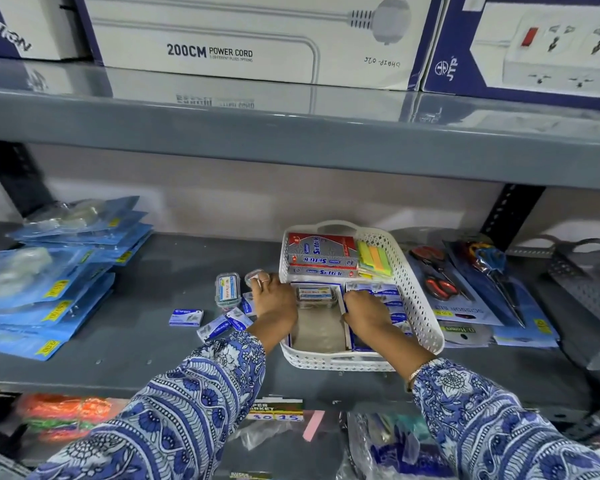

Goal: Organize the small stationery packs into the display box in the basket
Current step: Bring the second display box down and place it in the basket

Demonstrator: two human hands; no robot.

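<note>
A white perforated basket (417, 299) stands on the grey shelf. Inside it lies an open display box (317, 332) with a mostly bare left bay and small blue-white packs (383, 289) in the right bay. One clear plastic case (316, 295) rests at the far end of the left bay. My right hand (368, 311) presses down on the packs in the right bay. Just left of the basket, my left hand (274, 297) grips a clear plastic case (254, 276). Loose blue packs (186, 317) and another clear case (228, 288) lie on the shelf beside it.
Red Softek boxes (321, 254) and coloured sticky notes (374, 259) fill the basket's far end. Scissor packs (465, 289) lie to the right, stacked blue pouches (59, 271) to the left. A grey shelf (291, 143) with power-cord boxes hangs overhead.
</note>
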